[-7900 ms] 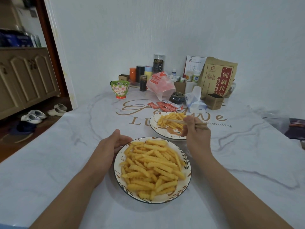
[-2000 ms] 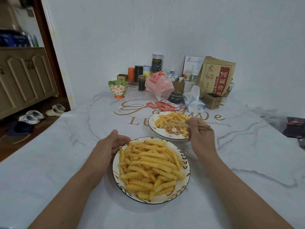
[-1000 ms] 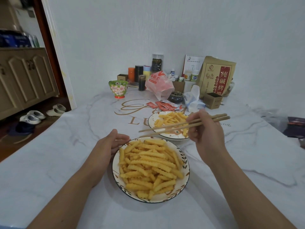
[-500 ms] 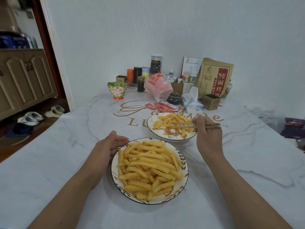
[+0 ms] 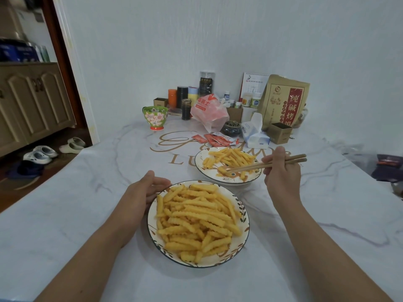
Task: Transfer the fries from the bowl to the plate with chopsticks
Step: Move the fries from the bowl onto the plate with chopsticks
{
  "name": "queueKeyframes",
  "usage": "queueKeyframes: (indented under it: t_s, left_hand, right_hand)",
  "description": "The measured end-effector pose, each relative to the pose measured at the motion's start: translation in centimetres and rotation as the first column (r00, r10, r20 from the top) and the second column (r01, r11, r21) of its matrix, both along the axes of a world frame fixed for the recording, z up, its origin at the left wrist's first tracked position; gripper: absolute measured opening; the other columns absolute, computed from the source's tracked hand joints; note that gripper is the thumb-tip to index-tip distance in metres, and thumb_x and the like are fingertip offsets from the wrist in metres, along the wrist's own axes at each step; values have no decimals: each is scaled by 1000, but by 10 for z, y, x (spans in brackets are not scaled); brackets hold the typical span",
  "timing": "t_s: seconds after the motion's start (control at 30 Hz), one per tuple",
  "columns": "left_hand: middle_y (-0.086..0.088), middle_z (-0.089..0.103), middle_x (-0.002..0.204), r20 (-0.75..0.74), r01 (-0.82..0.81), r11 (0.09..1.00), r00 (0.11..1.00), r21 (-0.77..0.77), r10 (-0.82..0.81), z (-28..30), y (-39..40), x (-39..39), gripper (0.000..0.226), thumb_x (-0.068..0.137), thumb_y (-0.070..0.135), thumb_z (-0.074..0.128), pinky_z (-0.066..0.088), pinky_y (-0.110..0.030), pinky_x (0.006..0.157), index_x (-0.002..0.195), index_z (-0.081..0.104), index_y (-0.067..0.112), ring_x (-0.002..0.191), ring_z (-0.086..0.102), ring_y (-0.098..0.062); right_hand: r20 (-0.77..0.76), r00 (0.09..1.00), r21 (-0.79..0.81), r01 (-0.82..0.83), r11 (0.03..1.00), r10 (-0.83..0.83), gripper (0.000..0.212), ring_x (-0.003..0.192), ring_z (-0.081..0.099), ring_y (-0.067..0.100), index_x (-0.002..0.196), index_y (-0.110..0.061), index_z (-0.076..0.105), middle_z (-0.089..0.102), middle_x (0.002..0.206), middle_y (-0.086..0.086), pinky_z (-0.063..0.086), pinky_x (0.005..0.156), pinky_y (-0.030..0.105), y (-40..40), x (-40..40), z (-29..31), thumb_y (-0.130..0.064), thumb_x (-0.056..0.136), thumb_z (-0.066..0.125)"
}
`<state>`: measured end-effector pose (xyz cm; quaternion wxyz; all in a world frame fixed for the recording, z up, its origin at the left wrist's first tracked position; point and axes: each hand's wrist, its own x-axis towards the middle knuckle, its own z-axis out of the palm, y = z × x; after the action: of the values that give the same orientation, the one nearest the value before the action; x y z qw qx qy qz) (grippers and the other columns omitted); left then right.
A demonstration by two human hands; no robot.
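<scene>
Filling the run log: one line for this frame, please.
left hand: rests against bowl rim | right hand: holds chopsticks | tips: at a fry on plate | bowl: still heaped

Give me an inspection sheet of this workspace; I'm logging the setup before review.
Surface: marble-look table with gold lettering.
Job's things: near bowl heaped with fries; far plate partly filled.
Clutter: floral cup, pink bag, sauce packets, tissue pack, brown pouch, jars at the wall.
Hands: left hand rests at the bowl's rim; right hand holds chopsticks, tips over the plate.
Cables: nothing seen.
Surroundings: cabinet and shoes on the left.
</scene>
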<state>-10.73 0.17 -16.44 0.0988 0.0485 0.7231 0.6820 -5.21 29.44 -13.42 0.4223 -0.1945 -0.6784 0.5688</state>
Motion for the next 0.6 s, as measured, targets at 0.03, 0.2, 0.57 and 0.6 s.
queueKeyframes:
  t_s: [0.03, 0.2, 0.57, 0.6]
  left_hand:
    - [4, 80, 108, 0, 1, 1000, 1000, 0, -1, 0, 0, 0, 58, 110, 49, 30, 53, -42, 99, 107, 78, 18, 105, 75, -18]
    - [2, 80, 109, 11, -5, 1000, 1000, 18, 5, 0, 1, -1, 57, 110, 48, 31, 54, -44, 101, 107, 77, 16, 104, 75, -19]
    - [5, 81, 106, 19, -15, 1000, 1000, 12, 14, 1, 1, -1, 62, 109, 52, 27, 54, -46, 100, 105, 78, 19, 99, 77, -18]
    - [5, 81, 106, 21, -16, 1000, 1000, 10, 16, 1, 1, -1, 62, 109, 53, 26, 54, -46, 100, 105, 78, 19, 99, 77, -18]
  right_hand:
    - [-24, 1000, -56, -1, 998, 0, 56, 56, 51, 13, 75, -8, 68, 58, 62, -1, 40, 54, 29, 1, 1, 2, -43, 108, 39]
    - [-229, 962, -352, -223, 909, 147, 60, 44, 40, 15, 70, -7, 65, 47, 50, 3, 31, 43, 26, -5, 16, 26, -46, 108, 39]
    - [-80, 779, -110, -627, 772, 622, 57, 40, 43, 23, 64, -15, 68, 50, 52, 9, 39, 39, 29, -75, 33, 23, -54, 95, 41]
    - [-52, 773, -91, -635, 767, 633, 56, 41, 44, 23, 64, -15, 69, 51, 52, 9, 39, 39, 29, -76, 33, 22, -54, 94, 42]
